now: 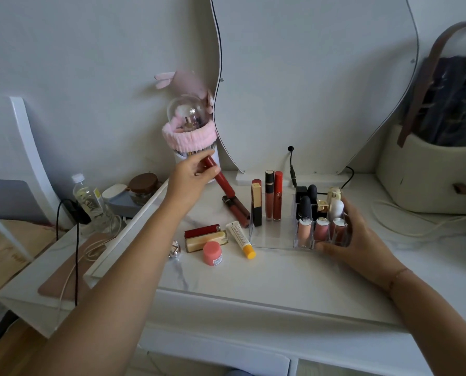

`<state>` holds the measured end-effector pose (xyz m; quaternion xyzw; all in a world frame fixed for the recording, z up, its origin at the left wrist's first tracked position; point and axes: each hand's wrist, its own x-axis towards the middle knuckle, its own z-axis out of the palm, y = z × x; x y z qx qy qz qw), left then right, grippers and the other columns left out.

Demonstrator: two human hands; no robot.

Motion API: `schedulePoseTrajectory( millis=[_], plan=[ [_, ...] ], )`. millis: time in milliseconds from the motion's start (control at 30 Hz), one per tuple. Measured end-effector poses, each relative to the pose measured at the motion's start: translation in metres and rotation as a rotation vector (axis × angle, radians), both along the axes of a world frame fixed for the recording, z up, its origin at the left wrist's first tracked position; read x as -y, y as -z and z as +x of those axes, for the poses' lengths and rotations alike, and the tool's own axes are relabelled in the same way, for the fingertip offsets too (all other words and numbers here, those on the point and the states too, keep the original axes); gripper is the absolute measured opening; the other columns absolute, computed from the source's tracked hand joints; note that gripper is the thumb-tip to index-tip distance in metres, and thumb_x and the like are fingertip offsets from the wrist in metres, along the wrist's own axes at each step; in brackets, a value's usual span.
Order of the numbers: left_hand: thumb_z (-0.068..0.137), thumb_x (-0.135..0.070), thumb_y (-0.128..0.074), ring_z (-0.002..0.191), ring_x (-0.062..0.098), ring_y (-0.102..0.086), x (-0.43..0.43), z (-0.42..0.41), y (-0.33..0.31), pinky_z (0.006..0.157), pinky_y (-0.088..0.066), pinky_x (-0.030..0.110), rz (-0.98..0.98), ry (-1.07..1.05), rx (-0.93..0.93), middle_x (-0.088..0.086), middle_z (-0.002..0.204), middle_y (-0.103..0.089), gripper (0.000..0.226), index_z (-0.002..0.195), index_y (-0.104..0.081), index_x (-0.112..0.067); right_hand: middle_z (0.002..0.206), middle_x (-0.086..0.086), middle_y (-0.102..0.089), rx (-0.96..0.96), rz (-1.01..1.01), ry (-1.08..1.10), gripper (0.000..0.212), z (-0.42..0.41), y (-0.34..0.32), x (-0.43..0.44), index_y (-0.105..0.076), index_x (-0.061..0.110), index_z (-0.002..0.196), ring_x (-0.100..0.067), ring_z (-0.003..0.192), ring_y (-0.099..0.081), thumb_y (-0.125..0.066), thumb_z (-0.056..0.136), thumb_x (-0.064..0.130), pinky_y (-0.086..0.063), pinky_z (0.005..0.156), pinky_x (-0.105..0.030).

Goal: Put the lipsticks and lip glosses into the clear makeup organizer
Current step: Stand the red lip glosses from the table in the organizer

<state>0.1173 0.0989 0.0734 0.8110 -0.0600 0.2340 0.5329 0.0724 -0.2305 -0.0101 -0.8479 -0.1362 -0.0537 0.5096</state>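
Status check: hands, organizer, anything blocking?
Left hand grips red lip gloss, lifted. Right hand steadies clear organizer, partly filled. Path clear.

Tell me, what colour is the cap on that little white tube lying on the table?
Yellow cap on the white tube, clearest in the head view.

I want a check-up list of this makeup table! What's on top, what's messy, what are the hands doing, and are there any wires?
Surface: white marble-look tabletop, mostly bare at the front.
Job's things: clear organizer holds upright tubes and lipsticks; a dark red lip gloss lies flat beside it.
Clutter: pink jar, yellow-capped tube, red and gold box, brush holder with pink headband, water bottle.
Grips: left hand holds a red lipstick tube above the table; right hand steadies the organizer's right side.
Cables: black cable by the mirror; black cord at left.
Surroundings: beige bag at right.
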Motion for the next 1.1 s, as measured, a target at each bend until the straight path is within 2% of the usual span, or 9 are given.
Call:
schedulePoseTrajectory(
  millis=[133, 267, 433, 533, 600, 667, 800, 967, 1100],
  plan=[
    [0.080, -0.022, -0.070, 0.090, 0.010, -0.065, 0.027, -0.018, -0.034, 0.087, -0.052, 0.024, 0.000, 0.079, 0.153, -0.006, 0.100, -0.067, 0.038, 0.115, -0.061, -0.034, 0.126, 0.007, -0.050, -0.004, -0.006, 0.010, 0.103, 0.000, -0.002, 0.000, -0.021, 0.028, 0.146, 0.007, 0.093, -0.059, -0.083, 0.065, 0.017, -0.042, 0.066, 0.003],
    [0.078, -0.023, -0.071, 0.085, 0.001, -0.060, 0.063, -0.029, -0.043, 0.086, -0.050, 0.022, 0.131, 0.196, 0.183, -0.008, 0.097, -0.064, 0.037, 0.114, -0.062, -0.032, 0.127, 0.006, -0.048, 0.007, -0.010, 0.021, 0.101, -0.001, -0.003, -0.002, -0.023, 0.029, 0.145, 0.015, 0.087, -0.057, -0.084, 0.065, 0.017, -0.039, 0.064, 0.005],
    [0.073, -0.024, -0.076, 0.096, 0.005, -0.058, 0.079, -0.027, -0.023, 0.090, -0.047, 0.025, 0.280, 0.149, 0.104, -0.006, 0.104, -0.066, 0.035, 0.107, -0.066, -0.031, 0.134, 0.000, -0.048, 0.000, -0.004, 0.009, 0.102, -0.001, -0.003, 0.000, -0.022, 0.028, 0.145, -0.010, 0.104, -0.060, -0.084, 0.065, 0.020, -0.046, 0.084, -0.015],
    [0.070, -0.024, -0.078, 0.095, -0.001, -0.054, 0.079, -0.023, -0.009, 0.084, -0.041, 0.014, 0.310, 0.080, 0.052, -0.005, 0.102, -0.060, 0.034, 0.100, -0.066, -0.037, 0.135, 0.003, -0.046, 0.016, -0.010, 0.014, 0.100, 0.000, -0.002, 0.000, -0.023, 0.031, 0.144, -0.007, 0.105, -0.058, -0.084, 0.065, 0.022, -0.043, 0.079, -0.006],
    [0.068, -0.022, -0.079, 0.094, 0.002, -0.054, 0.080, -0.022, -0.002, 0.081, -0.039, 0.011, 0.323, 0.059, 0.057, -0.016, 0.094, -0.057, 0.034, 0.098, -0.068, -0.034, 0.134, 0.004, -0.046, 0.015, -0.006, 0.014, 0.101, 0.000, -0.001, 0.000, -0.022, 0.032, 0.144, -0.006, 0.104, -0.058, -0.084, 0.064, 0.022, -0.042, 0.077, -0.005],
    [0.066, -0.021, -0.080, 0.094, 0.008, -0.051, 0.080, -0.021, 0.003, 0.084, -0.041, 0.018, 0.369, 0.059, 0.094, -0.020, 0.089, -0.059, 0.033, 0.097, -0.070, -0.027, 0.135, 0.003, -0.047, 0.009, -0.003, 0.013, 0.102, 0.001, -0.001, 0.000, -0.022, 0.031, 0.144, -0.009, 0.106, -0.058, -0.084, 0.064, 0.022, -0.042, 0.079, -0.009],
    [0.066, -0.023, -0.081, 0.093, 0.014, -0.047, 0.081, -0.018, 0.009, 0.086, -0.042, 0.035, 0.443, 0.038, 0.133, -0.002, 0.094, -0.063, 0.031, 0.095, -0.071, -0.022, 0.136, 0.003, -0.046, 0.000, 0.015, 0.009, 0.102, 0.001, -0.001, 0.000, -0.022, 0.031, 0.145, -0.006, 0.106, -0.058, -0.084, 0.065, 0.020, -0.043, 0.078, -0.007],
    [0.066, -0.024, -0.081, 0.097, 0.016, -0.046, 0.082, -0.016, 0.014, 0.090, -0.041, 0.040, 0.466, 0.014, 0.149, -0.003, 0.097, -0.058, 0.030, 0.094, -0.071, -0.022, 0.138, 0.001, -0.044, -0.002, 0.003, 0.013, 0.103, 0.001, -0.001, 0.000, -0.019, 0.029, 0.146, -0.012, 0.106, -0.058, -0.083, 0.066, 0.018, -0.044, 0.073, -0.004],
    [0.066, -0.025, -0.081, 0.097, 0.012, -0.045, 0.082, -0.016, 0.013, 0.092, -0.040, 0.039, 0.441, 0.021, 0.136, -0.003, 0.099, -0.057, 0.030, 0.094, -0.070, -0.022, 0.134, 0.002, -0.045, 0.000, -0.002, 0.015, 0.101, 0.000, -0.002, -0.001, -0.020, 0.027, 0.146, 0.000, 0.097, -0.056, -0.083, 0.066, 0.016, -0.042, 0.067, 0.003]
  ],
)
